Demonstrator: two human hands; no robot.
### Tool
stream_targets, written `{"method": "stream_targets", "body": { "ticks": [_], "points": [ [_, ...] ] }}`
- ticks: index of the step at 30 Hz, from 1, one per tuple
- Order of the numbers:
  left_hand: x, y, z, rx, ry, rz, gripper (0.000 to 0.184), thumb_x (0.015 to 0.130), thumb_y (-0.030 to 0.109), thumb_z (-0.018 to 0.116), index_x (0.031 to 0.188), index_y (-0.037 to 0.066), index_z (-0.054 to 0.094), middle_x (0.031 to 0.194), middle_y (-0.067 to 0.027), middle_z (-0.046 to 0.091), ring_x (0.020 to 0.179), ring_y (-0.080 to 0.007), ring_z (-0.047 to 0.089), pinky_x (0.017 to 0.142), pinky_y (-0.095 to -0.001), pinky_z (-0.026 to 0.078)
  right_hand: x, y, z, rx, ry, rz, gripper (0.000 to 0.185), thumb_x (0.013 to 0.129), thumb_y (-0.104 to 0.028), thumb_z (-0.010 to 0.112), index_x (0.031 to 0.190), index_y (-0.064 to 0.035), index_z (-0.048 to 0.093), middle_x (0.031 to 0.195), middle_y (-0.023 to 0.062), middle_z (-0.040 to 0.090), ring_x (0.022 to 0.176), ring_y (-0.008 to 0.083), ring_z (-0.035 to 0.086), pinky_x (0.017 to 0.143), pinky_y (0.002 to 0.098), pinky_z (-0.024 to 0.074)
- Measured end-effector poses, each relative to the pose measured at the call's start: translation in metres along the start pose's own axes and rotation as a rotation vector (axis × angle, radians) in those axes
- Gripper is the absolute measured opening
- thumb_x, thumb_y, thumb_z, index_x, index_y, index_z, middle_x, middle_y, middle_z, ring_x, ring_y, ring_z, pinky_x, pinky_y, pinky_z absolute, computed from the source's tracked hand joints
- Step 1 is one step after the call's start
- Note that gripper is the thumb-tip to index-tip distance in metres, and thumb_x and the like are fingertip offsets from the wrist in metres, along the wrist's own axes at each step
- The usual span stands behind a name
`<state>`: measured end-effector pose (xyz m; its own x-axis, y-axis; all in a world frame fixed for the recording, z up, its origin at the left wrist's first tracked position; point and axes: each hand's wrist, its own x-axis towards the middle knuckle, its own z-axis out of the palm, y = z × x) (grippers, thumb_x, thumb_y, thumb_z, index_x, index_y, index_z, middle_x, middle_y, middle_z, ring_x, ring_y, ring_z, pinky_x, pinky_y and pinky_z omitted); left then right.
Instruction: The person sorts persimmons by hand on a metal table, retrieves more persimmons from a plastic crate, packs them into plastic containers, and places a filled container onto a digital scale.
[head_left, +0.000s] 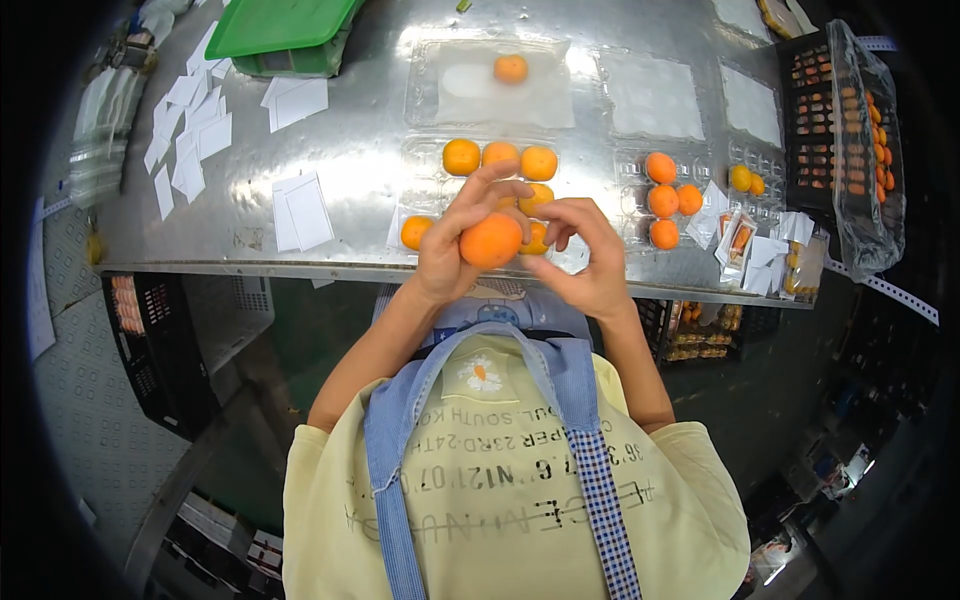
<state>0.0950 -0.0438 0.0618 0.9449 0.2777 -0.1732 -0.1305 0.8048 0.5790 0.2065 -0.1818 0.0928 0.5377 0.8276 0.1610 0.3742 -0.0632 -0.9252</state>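
An orange fruit (491, 240) is held in my left hand (452, 240), above the table's front edge. To its right, my right hand (592, 262) has its fingers curved and apart, with nothing seen between them. Beneath and behind both hands lies a clear plastic tray (420, 160) holding several orange fruits, among them one at the back left (461, 157) and one at the front left (416, 232). My fingers partly hide the middle of this tray.
The metal table (365, 120) bears a tray lid (505, 100) with one fruit, a second fruit tray (632, 165), white papers (302, 210) and a green container (280, 25). At the right stands a black crate (810, 120) beside bagged fruit (880, 150).
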Motion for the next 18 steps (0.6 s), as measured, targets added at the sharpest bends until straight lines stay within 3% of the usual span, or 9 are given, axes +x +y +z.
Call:
{"method": "stream_targets", "body": {
  "ticks": [3, 6, 9, 12, 13, 16, 17, 18],
  "points": [
    [-0.002, 0.0, 0.001, 0.012, 0.077, 0.023, 0.06, 0.082, 0.023, 0.041, 0.138, 0.005, 0.03, 0.125, -0.0152, 0.044, 0.104, -0.0219, 0.052, 0.095, -0.0329, 0.039, 0.009, -0.003, 0.018, -0.173, 0.014, -0.213, 0.05, 0.062, -0.018, 0.08, 0.105, -0.0059, 0.059, 0.101, 0.0117, 0.06, 0.087, 0.029, 0.059, 0.073, 0.0366, 0.0485],
    [-0.004, -0.006, -0.007, 0.015, 0.094, 0.031, 0.055, 0.088, 0.028, 0.04, 0.138, 0.006, 0.03, 0.127, -0.0146, 0.044, 0.111, -0.0224, 0.049, 0.096, -0.0325, 0.039, 0.008, 0.003, 0.03, -0.329, -0.013, -0.251, 0.053, 0.061, -0.019, 0.08, 0.107, -0.0062, 0.058, 0.101, 0.0116, 0.059, 0.088, 0.0293, 0.059, 0.074, 0.0363, 0.0489],
    [-0.006, -0.005, -0.012, 0.072, 0.181, -0.03, 0.054, 0.095, 0.038, 0.037, 0.139, 0.007, 0.03, 0.126, -0.0131, 0.046, 0.109, -0.022, 0.05, 0.091, -0.0326, 0.041, 0.011, 0.009, 0.034, -0.299, -0.041, -0.221, 0.055, 0.06, -0.017, 0.08, 0.109, -0.0056, 0.056, 0.1, 0.0121, 0.058, 0.087, 0.0286, 0.059, 0.074, 0.0357, 0.0488],
    [-0.014, 0.006, -0.041, 0.214, 0.271, 0.007, 0.059, 0.096, 0.049, 0.035, 0.138, 0.009, 0.031, 0.124, -0.012, 0.048, 0.106, -0.0209, 0.051, 0.085, -0.0316, 0.042, 0.015, 0.019, 0.029, -0.15, 0.067, 0.013, 0.054, 0.061, -0.016, 0.079, 0.108, -0.0048, 0.056, 0.1, 0.0121, 0.058, 0.086, 0.0278, 0.058, 0.073, 0.0355, 0.0484],
    [-0.017, 0.013, -0.053, 0.258, 0.328, 0.066, 0.058, 0.095, 0.049, 0.036, 0.137, 0.009, 0.033, 0.123, -0.0118, 0.049, 0.103, -0.02, 0.052, 0.08, -0.0302, 0.043, 0.015, 0.033, 0.026, -0.211, 0.092, 0.037, 0.054, 0.062, -0.015, 0.079, 0.109, -0.0022, 0.055, 0.1, 0.01, 0.057, 0.082, 0.0207, 0.054, 0.068, 0.0291, 0.0445],
    [-0.035, 0.031, -0.082, 0.37, 0.552, 0.111, 0.054, 0.095, 0.045, 0.039, 0.133, 0.007, 0.039, 0.116, -0.0101, 0.053, 0.097, -0.0161, 0.053, 0.078, -0.0284, 0.042, 0.02, 0.047, 0.025, -0.36, 0.034, 0.074, 0.054, 0.063, -0.017, 0.078, 0.109, -0.0026, 0.055, 0.098, 0.0095, 0.057, 0.082, 0.0201, 0.054, 0.068, 0.028, 0.0442],
    [-0.04, 0.035, -0.09, 0.386, 0.613, 0.11, 0.05, 0.095, 0.042, 0.042, 0.13, 0.007, 0.042, 0.112, -0.0094, 0.054, 0.093, -0.0146, 0.054, 0.076, -0.0275, 0.043, 0.023, 0.047, 0.029, -0.379, -0.008, 0.126, 0.05, 0.065, -0.021, 0.077, 0.106, -0.0055, 0.055, 0.098, 0.0119, 0.058, 0.089, 0.0279, 0.057, 0.077, 0.0357, 0.0479],
    [-0.045, 0.037, -0.096, 0.402, 0.674, 0.11, 0.047, 0.094, 0.04, 0.045, 0.127, 0.006, 0.044, 0.109, -0.0086, 0.055, 0.09, -0.0131, 0.054, 0.074, -0.0266, 0.043, 0.024, 0.051, 0.036, -0.392, -0.029, 0.108, 0.05, 0.065, -0.021, 0.076, 0.107, -0.0057, 0.055, 0.099, 0.0124, 0.058, 0.09, 0.0285, 0.057, 0.077, 0.0364, 0.0478]
  ]
}}
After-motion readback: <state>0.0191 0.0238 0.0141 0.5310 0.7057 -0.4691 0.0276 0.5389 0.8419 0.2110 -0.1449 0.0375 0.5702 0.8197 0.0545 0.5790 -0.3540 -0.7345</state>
